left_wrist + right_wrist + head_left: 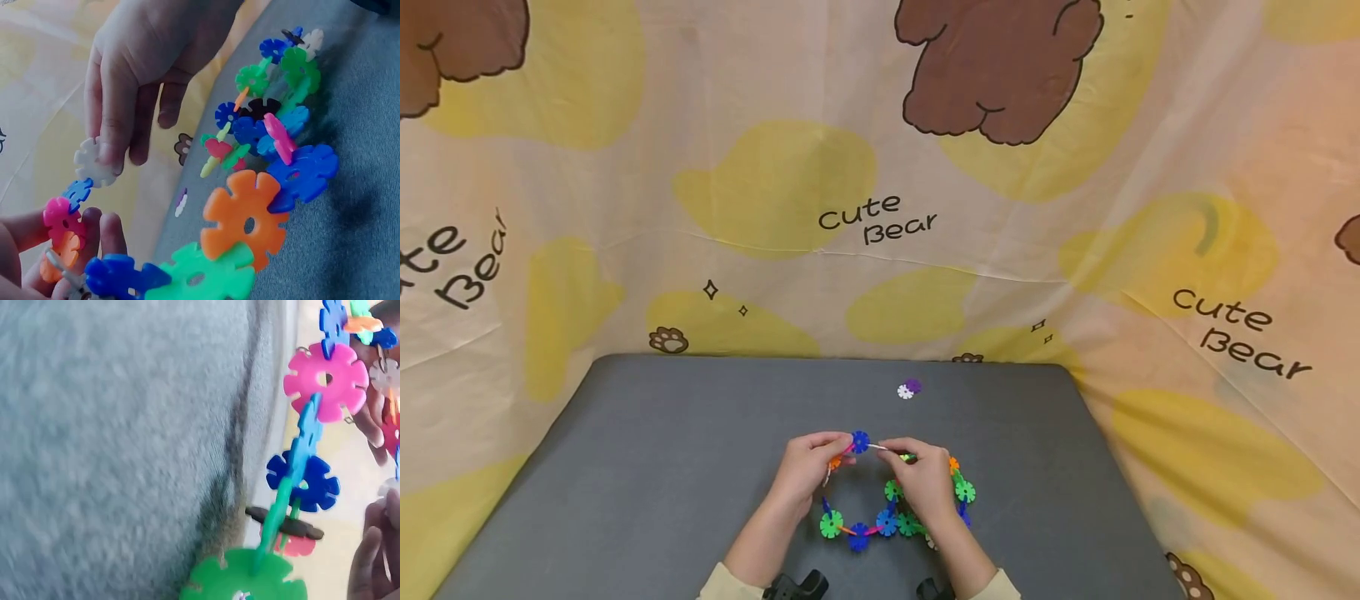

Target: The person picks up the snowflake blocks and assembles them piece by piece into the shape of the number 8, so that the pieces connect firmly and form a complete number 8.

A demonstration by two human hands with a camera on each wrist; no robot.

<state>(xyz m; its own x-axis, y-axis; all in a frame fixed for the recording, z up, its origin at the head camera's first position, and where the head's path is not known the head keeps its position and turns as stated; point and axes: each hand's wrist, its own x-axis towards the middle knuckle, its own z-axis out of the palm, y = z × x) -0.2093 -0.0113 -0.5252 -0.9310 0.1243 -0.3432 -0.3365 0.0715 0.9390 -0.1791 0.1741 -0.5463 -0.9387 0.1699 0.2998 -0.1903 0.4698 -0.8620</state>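
A chain of colourful interlocking snowflake discs curves below both hands. My left hand holds its upper left end, around a pink disc and an orange disc. From there a blue disc sticks out toward the right. A white snowflake disc is pinched between the right hand's thumb and fingers, its edge at the blue disc. In the left wrist view, a large orange disc and a light green disc belong to the hanging chain. The right hand hides part of it.
More linked discs, among them a green disc, loop round the right hand. A purple disc and a small white disc lie together on the grey table farther back. Bear-print cloth hangs behind the table.
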